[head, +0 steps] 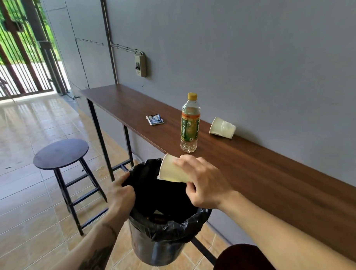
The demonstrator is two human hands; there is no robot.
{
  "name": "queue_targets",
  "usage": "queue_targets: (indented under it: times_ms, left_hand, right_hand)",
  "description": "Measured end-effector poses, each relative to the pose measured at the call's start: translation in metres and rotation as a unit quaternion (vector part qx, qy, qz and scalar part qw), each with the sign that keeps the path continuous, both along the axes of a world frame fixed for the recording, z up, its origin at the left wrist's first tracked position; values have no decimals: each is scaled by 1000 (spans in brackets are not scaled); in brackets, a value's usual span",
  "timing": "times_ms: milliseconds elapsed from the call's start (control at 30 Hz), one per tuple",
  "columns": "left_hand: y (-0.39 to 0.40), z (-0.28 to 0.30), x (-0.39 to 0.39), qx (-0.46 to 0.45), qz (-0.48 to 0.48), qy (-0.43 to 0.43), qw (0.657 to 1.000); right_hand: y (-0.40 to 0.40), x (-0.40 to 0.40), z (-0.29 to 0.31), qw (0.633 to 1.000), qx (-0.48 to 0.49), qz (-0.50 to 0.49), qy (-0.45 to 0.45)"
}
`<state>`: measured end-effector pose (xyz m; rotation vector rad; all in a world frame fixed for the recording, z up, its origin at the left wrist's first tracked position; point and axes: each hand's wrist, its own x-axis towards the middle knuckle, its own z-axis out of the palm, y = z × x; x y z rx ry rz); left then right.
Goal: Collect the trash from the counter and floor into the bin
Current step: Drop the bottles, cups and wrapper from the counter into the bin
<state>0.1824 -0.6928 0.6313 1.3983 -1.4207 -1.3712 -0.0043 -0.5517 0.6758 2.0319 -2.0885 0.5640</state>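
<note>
A paper cup point(173, 171) is held tilted over an open bin point(162, 236) beside a wooden worktop point(255, 166).

The cup is gripped by the right hand point(203, 182), fingers wrapped round its side, with its mouth turned left above the bin's black liner point(176, 229). The liner's near-left rim is pinched by the left hand point(121, 194), closed on the plastic. On the worktop, an upright plastic bottle point(190, 123) with a yellow cap is seen close to the front edge. A second paper cup point(222, 127), dented, is lying on its side against the back edge by the wall. A small crumpled wrapper point(155, 119) is lying further left, mid-worktop. A round stool point(61, 153) is seen on the tiled floor left of the bin.
</note>
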Motion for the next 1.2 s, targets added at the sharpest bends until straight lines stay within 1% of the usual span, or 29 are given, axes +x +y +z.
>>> queue_targets:
  times_ms: [133, 233, 300, 433, 533, 633, 700, 867, 1033, 1100, 1200]
  left_hand:
    - [-9, -1, 10, 4, -5, 5, 1000]
    - [-18, -2, 17, 7, -9, -8, 1000]
    - [-24, -4, 21, 2, -7, -13, 1000]
    - [-27, -2, 26, -7, 1, -14, 1000]
    - [-26, 0, 27, -8, -6, -19, 1000]
    - [-26, 0, 24, -14, -4, -17, 1000]
    - [-23, 6, 20, -18, 4, -14, 1000]
    - [-10, 18, 12, -21, 12, 11, 1000]
    - [5, 12, 14, -23, 8, -4, 1000]
    - [6, 6, 17, -19, 11, -11, 1000]
    - [3, 3, 20, 0, 1, 4, 1000]
  right_hand:
    - [-29, 28, -24, 998, 61, -5, 15]
    - [-41, 41, -35, 994, 109, -9, 3]
    - [-45, 45, -35, 993, 115, -11, -10]
    - [-43, 36, -18, 997, 63, -22, -27]
    - [-36, 18, 3, 997, -3, -42, -71]
    - [-29, -9, 22, 985, -88, -87, -118]
    - [-27, -27, 34, 974, -117, -128, -147]
    - [-39, -58, 53, 953, -109, -204, -195]
    - [-71, -65, 63, 926, -110, -208, -295]
    - [-84, -64, 64, 918, -110, -214, -315]
    - [-103, -64, 63, 909, -115, -224, -333]
